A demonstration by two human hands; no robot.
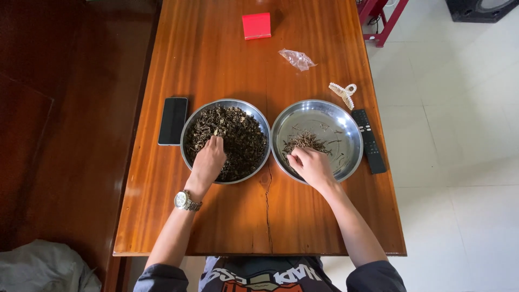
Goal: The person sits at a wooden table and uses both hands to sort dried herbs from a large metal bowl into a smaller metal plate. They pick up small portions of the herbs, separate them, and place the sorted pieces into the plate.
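Two round steel bowls sit side by side on a wooden table (227, 227). The left bowl (190, 120) is full of dark dried leaves and stalks (243, 135). My left hand (208, 160), with a wristwatch on the wrist, rests in that pile with its fingers curled into the dark bits. The right bowl (346, 121) holds a small heap of thin pale stems (307, 140). My right hand (311, 165) is over the near part of this bowl, fingers pinched together at the edge of the stems.
A black phone (173, 120) lies left of the bowls and a black remote (370, 140) right of them. Farther back are a cream hair clip (343, 93), a crumpled clear plastic bag (296, 58) and a red box (256, 25). The table's right edge borders white floor tiles.
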